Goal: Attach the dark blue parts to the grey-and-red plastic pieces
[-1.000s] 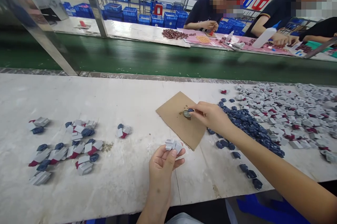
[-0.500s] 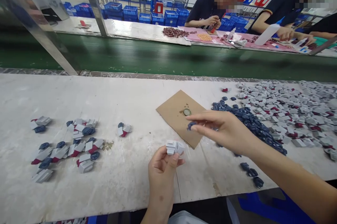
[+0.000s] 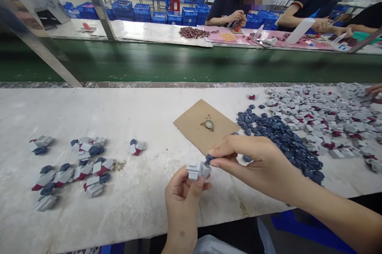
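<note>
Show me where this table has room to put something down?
Bare table runs behind the assembled pieces and between them and the cardboard sheet. Crowded: right side, dark blue pieces and grey pieces. Near middle: left hand with a grey piece, right hand with a blue piece.

We take the cardboard sheet as reference: brown paperboard, matt. On it sits a crimped cap of shiny metal. Beneath it the table top is white, matt, scuffed. Nearer than it, the grey part in the left hand and the blue part in the right hand look like smooth matt plastic. Beyond it, the green belt shows a dull sheen.
</note>
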Tool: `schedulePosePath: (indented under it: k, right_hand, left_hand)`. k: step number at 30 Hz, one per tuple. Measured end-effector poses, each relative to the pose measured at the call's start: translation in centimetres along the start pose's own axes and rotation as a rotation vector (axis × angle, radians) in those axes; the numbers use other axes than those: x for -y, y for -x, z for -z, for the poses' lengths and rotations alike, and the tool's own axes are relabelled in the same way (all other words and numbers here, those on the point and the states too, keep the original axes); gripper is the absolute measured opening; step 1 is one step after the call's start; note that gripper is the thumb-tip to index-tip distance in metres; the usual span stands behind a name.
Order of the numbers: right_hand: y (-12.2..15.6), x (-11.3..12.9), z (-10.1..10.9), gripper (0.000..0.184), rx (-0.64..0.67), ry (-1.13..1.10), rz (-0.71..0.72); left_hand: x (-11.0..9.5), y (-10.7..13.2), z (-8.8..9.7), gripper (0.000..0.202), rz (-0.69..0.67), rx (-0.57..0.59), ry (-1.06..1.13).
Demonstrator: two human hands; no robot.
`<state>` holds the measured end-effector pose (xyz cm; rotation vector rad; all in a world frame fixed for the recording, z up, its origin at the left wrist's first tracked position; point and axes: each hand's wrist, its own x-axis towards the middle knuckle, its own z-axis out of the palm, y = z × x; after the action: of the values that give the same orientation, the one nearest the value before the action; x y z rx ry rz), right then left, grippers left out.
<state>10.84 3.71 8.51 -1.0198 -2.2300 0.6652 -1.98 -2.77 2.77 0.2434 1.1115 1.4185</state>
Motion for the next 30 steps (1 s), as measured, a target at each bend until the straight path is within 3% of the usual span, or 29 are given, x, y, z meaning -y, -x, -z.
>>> schedulePosePath:
  k: [10, 14, 18, 21, 26, 30]
  right_hand:
    - [0.6, 0.1, -0.3, 0.009, 0.045, -0.017, 0.055]
    - [1.3, 0.4, -0.8, 0.010, -0.002, 0.049, 0.110]
    - [2.1, 0.9, -1.1, 0.014, -0.007, 0.185, 0.195]
    - [2.5, 0.9, -1.5, 0.014, -0.032, 0.118, 0.210]
    - [2.7, -0.2, -2.2, 0.015, -0.094, -0.084, 0.130]
    - [1.8, -1.1, -1.4, 0.022, -0.167, -0.112, 0.048]
  left_hand:
    - [0.2, -0.2, 0.3, 0.016, -0.113, 0.002, -0.081]
    - [0.1, -0.2, 0.5, 0.016, -0.160, 0.005, -0.109]
    - [0.3, 0.0, 0.5, 0.012, -0.304, 0.033, -0.137]
    - [0.8, 0.3, 0.5, 0.010, -0.363, 0.072, -0.137]
    - [1.4, 0.2, 0.5, 0.011, -0.191, 0.067, -0.069]
    - [1.0, -0.2, 0.4, 0.015, -0.084, 0.075, -0.062]
